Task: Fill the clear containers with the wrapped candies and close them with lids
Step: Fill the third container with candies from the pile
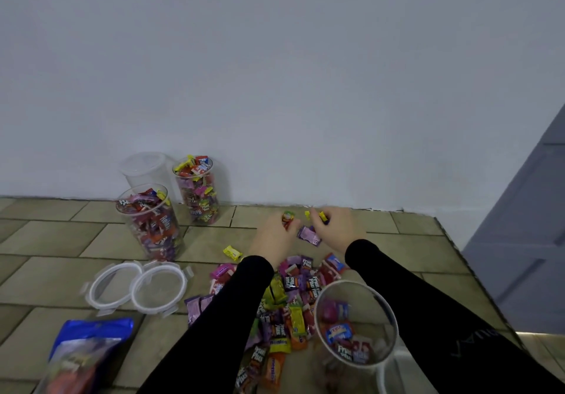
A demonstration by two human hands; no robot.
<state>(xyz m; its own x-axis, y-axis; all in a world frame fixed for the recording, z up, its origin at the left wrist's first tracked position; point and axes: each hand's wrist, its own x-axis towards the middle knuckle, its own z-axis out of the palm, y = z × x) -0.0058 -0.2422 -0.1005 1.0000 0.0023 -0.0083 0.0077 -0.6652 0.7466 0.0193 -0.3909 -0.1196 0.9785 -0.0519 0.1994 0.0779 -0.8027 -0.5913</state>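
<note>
- Lids [139, 286]: two clear rings flat on the floor, well left of the left grip; stiff and light, so take them by the rim tabs.
- Full containers [149, 222]: two packed with candy, left of both grips, uncapped; rigid but smooth-walled, so clasp them round the body.
- Left grip [276, 234]: pinches a red-green candy [287, 218].
- Right grip [333, 224]: pinches yellow candies [322, 216].
- Candy pile [290, 302]: on the floor below both grips; light, crinkly, likely slippery, so gather several at once.
- Open container [356, 323]: nearer than the right grip, barely filled.
</note>
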